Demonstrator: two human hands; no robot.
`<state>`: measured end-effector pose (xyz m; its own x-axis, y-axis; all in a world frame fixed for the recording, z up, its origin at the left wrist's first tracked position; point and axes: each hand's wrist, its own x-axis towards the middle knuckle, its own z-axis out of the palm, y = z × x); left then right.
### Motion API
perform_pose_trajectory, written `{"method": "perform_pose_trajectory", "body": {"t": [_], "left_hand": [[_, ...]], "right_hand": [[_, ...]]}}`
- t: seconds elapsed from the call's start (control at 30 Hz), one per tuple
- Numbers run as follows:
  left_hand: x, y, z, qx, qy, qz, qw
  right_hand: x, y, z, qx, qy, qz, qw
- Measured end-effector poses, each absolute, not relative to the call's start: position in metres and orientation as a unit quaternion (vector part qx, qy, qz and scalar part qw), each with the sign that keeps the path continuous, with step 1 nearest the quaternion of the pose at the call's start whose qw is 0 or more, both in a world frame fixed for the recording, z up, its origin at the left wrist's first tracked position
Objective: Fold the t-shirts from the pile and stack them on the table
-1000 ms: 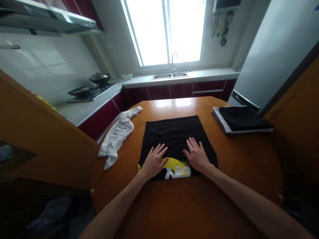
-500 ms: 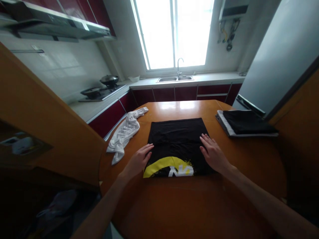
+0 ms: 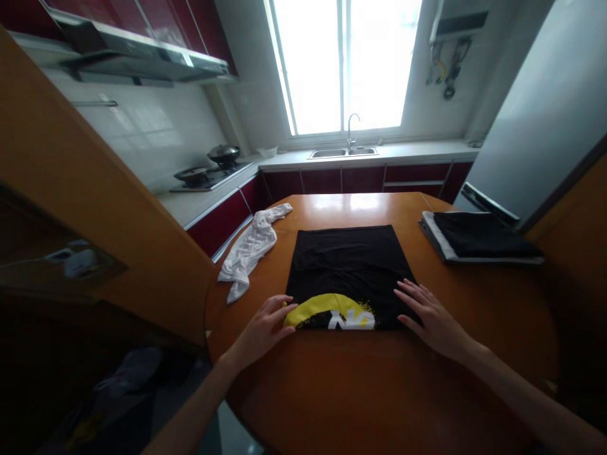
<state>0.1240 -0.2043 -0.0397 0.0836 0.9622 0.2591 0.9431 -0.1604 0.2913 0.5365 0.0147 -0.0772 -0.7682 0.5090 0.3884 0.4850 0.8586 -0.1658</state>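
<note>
A black T-shirt [image 3: 348, 259] with a yellow and white print along its near edge lies folded into a flat rectangle on the wooden table [image 3: 360, 392]. At its near left corner is my left hand [image 3: 268, 325], fingers apart and fingertips touching the cloth beside the yellow print. My right hand [image 3: 431, 316] rests at the near right corner with its fingers spread, the tips over the shirt's edge. Neither hand grips the fabric.
A crumpled white garment [image 3: 251, 246] lies at the table's left edge. On the right sits a stack of folded black and white clothes [image 3: 484, 237]. Beyond the table are a counter with a sink [image 3: 344, 153] and a stove with pans [image 3: 192, 175].
Both hands have slid outward from the middle of the shirt to its sides, then down toward its near corners. The view has shifted, while the white garment and the stack stay put.
</note>
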Motion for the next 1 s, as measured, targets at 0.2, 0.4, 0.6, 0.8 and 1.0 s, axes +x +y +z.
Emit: {"method": "perform_pose_trajectory", "body": {"t": [0.2, 0.4, 0.6, 0.8, 1.0], "left_hand": [[0.121, -0.214, -0.028, 0.786, 0.597, 0.158, 0.034], [0.128, -0.207, -0.028, 0.791, 0.597, 0.129, 0.03], [0.128, -0.205, -0.034, 0.783, 0.609, 0.122, 0.019], [0.12, -0.204, -0.049, 0.771, 0.609, 0.188, -0.013], [0.113, -0.202, -0.053, 0.775, 0.597, 0.205, -0.032]], "right_hand": [[0.568, 0.012, -0.077, -0.201, -0.959, 0.021, 0.2], [0.57, 0.012, -0.066, -0.164, -0.966, -0.023, 0.2], [0.567, 0.005, -0.06, -0.175, -0.966, -0.068, 0.175], [0.566, 0.004, -0.062, -0.184, -0.96, -0.042, 0.208], [0.564, 0.006, -0.071, -0.206, -0.941, -0.026, 0.268]]}}
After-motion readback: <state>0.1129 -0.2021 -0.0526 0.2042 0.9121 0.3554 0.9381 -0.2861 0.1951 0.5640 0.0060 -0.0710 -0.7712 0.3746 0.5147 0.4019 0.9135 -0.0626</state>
